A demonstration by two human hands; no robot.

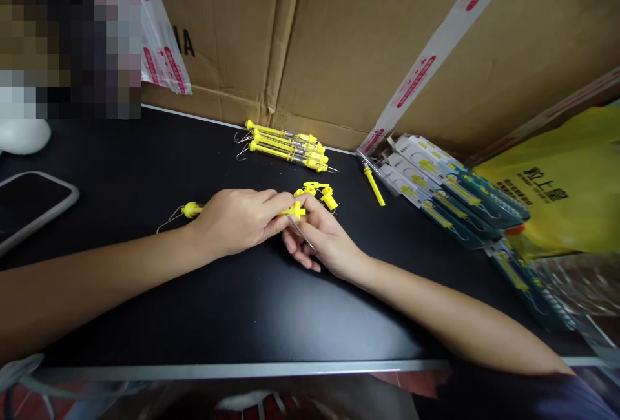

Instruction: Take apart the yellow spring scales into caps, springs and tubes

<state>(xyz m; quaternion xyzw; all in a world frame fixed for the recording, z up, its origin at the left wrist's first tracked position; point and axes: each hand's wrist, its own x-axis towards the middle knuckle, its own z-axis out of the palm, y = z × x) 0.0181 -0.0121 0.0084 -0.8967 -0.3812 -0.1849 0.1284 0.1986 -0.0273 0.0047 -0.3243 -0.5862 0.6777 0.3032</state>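
Note:
My left hand [242, 216] is wrapped round a yellow tube-shaped tool [192, 209]. A wire hook sticks out of its left end and a yellow flanged piece shows at its right end. My right hand [325, 234] meets it there, thumb and forefinger closed on a thin metal rod [303, 235] that slants down from the yellow end. The other right fingers are curled loosely. Just behind my right hand lie loose yellow parts [317, 190], partly hidden by it. Several similar yellow hook tools [285, 145] lie side by side farther back.
On the right, printed packages [450, 187] are stacked beside a yellow plastic bag [571, 181]. A yellow stick-like piece [372, 184] lies left of them. Cardboard boxes [339, 39] stand along the back edge of the black table [232, 316]. A phone [36, 203] rests at left.

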